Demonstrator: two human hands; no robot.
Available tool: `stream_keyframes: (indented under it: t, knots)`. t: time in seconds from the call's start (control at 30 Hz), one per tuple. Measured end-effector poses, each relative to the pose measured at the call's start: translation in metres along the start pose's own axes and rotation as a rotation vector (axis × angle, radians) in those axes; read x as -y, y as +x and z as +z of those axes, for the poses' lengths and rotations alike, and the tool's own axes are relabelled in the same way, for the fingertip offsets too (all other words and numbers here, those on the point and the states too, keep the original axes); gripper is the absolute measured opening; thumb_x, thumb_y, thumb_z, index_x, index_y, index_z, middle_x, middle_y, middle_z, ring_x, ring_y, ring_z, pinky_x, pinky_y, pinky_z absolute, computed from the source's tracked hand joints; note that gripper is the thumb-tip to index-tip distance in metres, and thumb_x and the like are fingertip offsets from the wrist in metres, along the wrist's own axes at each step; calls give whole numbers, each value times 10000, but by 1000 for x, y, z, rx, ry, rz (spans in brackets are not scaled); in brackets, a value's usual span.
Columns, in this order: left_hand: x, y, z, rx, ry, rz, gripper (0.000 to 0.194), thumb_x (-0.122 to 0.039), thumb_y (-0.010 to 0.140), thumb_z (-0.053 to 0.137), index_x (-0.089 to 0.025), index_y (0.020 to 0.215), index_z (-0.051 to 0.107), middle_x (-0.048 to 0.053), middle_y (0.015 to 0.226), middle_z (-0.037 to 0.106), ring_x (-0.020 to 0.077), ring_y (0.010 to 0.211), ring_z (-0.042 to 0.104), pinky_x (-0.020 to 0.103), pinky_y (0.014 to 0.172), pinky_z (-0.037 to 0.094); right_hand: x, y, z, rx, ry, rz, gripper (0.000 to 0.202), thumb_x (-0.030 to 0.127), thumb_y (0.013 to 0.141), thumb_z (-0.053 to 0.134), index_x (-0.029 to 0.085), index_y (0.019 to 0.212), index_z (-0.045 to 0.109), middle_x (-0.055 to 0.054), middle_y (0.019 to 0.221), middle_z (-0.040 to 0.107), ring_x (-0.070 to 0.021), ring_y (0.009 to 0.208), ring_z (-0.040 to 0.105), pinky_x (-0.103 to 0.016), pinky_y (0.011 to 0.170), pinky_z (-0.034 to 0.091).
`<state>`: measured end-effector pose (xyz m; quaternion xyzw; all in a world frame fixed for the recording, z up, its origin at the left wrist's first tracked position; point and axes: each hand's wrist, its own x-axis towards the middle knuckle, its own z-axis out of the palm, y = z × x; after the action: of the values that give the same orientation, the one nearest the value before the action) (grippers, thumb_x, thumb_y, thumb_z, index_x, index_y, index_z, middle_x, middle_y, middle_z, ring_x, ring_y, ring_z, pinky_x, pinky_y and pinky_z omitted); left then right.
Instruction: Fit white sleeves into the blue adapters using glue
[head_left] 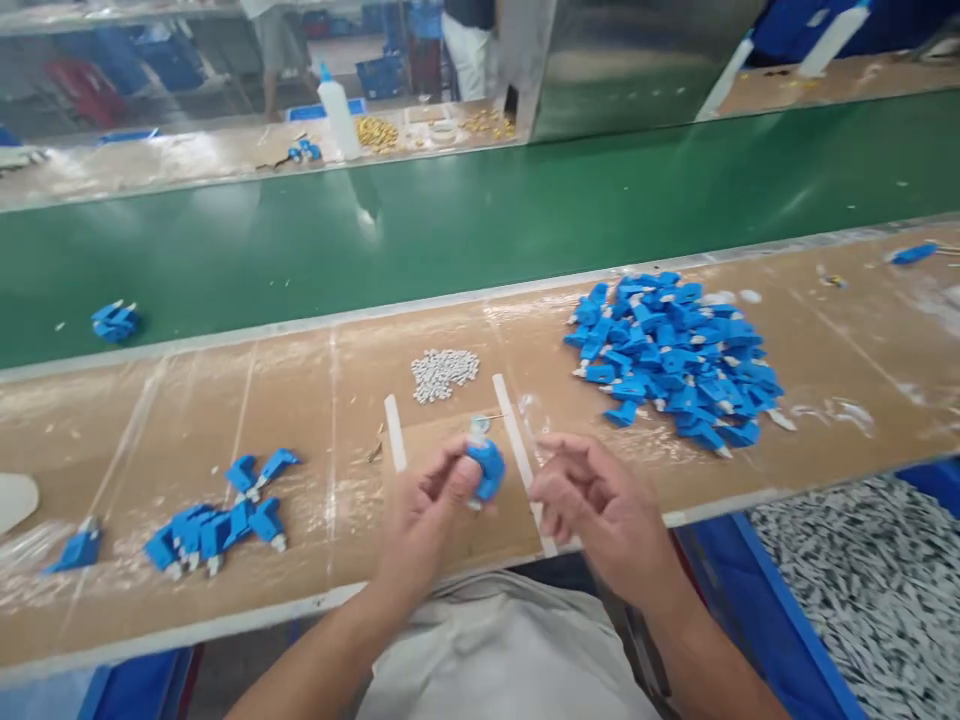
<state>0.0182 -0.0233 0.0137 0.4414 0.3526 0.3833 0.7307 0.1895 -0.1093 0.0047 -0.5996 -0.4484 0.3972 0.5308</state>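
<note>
A blue plastic part (487, 470) with a pale tip is held between the thumb and fingers of my left hand (435, 500), low over the table's front part. My right hand (585, 500) is a little to the right of it, fingers curled and slightly blurred; whether anything small is between them cannot be made out. Beyond the hands lies a small pile of grey pieces (444, 375). A large heap of blue parts (675, 355) is at the right, and a smaller group of blue parts (217, 530) at the left.
Two white strips (395, 433) (517, 440) are on the brown table (300, 400). Behind runs a green belt (450, 230) carrying a blue cluster (115, 321). A blue bin (795, 610) of grey pieces stands lower right. White bottles and people are farther back.
</note>
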Motion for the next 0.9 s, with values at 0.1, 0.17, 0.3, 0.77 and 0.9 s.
stream_keyframes:
  t: [0.1, 0.17, 0.3, 0.77, 0.9]
  knots:
    - [2, -6, -38, -238, -90, 41, 223, -388, 841, 756, -194, 952, 753, 41, 829, 647, 122, 700, 552, 209, 604, 468, -22, 12, 6, 48, -195, 9, 280, 427, 964, 648, 195, 1116, 685, -24, 821, 638, -158, 630, 590, -273, 573, 501]
    - [9, -7, -54, -279, -135, 3, 234, -382, 805, 791, -179, 916, 754, 32, 812, 635, 108, 704, 548, 189, 600, 461, -33, 18, 13, 100, -264, 7, 266, 432, 947, 668, 190, 1044, 722, -32, 840, 628, -171, 678, 581, -286, 610, 487]
    - [28, -7, -61, -260, -189, -67, 250, -385, 791, 802, -160, 888, 750, 29, 817, 620, 101, 718, 540, 182, 599, 455, -41, 21, 29, 147, -252, 22, 244, 417, 948, 681, 198, 1041, 730, -26, 851, 620, -166, 668, 558, -288, 607, 453]
    - [35, -2, -61, -256, -220, -96, 225, -367, 797, 792, -160, 865, 735, 19, 795, 581, 107, 708, 526, 189, 596, 465, -34, 23, 38, 180, -366, -133, 132, 296, 983, 633, 221, 929, 727, -25, 817, 597, -167, 631, 508, -308, 572, 407]
    - [36, -1, -61, -250, -232, -103, 211, -355, 809, 783, -161, 874, 731, 15, 803, 582, 101, 709, 525, 185, 602, 465, -34, 22, 34, 205, -382, -183, 128, 252, 992, 614, 221, 958, 734, -26, 816, 581, -167, 640, 520, -297, 575, 414]
